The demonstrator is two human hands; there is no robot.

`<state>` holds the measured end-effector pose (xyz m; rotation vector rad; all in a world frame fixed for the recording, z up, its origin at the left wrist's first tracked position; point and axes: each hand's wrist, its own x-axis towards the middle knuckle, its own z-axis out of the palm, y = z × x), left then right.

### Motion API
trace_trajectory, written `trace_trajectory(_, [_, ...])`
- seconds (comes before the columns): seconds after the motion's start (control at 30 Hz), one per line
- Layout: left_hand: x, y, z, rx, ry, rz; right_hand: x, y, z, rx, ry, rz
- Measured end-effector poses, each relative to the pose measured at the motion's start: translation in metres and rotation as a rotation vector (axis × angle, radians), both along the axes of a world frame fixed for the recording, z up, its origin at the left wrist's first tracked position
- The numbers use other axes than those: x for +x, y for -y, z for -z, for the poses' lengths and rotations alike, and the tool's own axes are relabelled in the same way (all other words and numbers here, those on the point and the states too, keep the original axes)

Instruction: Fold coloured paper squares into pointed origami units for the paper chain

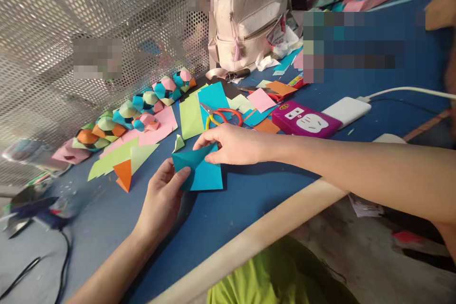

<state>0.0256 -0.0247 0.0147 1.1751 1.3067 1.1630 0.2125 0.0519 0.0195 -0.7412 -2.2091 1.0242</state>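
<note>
Scissors (211, 112) and purple socket block (306, 121) beyond the hand-held blue paper (204, 175)

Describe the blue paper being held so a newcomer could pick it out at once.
Find the pale backpack on the blue table. Come nearer, past the scissors with red and yellow handles, to the left hand and right hand. Between them is the blue paper: unlike the blue sheet by the scissors, it is held in both hands.

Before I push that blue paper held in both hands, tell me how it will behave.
The blue paper looks thin-edged, so it is probably light and easily creased. Its free lower right corner shows no clear droop, suggesting some stiffness.
</note>
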Motion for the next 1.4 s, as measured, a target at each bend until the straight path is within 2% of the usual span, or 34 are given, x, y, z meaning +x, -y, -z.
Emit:
trace_trajectory(0.17, [0.001, 0.001, 0.001, -0.093, 0.083, -0.014, -0.002, 0.003, -0.002, -0.092, 0.001, -0.040])
trace_trajectory(0.33, [0.003, 0.001, 0.001, -0.105, 0.115, -0.047, -0.003, 0.004, -0.002, -0.162, 0.023, -0.016])
trace_trajectory(0.5, [0.005, 0.002, 0.003, -0.096, 0.101, -0.043, -0.006, 0.006, -0.002, -0.142, 0.017, 0.048])
trace_trajectory(0.7, [0.004, 0.001, 0.004, -0.064, 0.096, -0.067, -0.009, 0.012, -0.008, -0.138, 0.006, 0.041])
trace_trajectory(0.87, [0.008, 0.002, 0.006, -0.039, 0.117, -0.038, -0.011, 0.018, -0.005, -0.033, 0.004, 0.164])
trace_trajectory(1.03, [0.011, 0.005, 0.009, -0.013, 0.087, -0.006, -0.015, 0.020, 0.001, 0.014, -0.016, 0.172])
trace_trajectory(1.4, [0.011, 0.002, 0.007, 0.057, 0.114, -0.075, -0.015, 0.016, 0.000, -0.180, -0.195, 0.206])
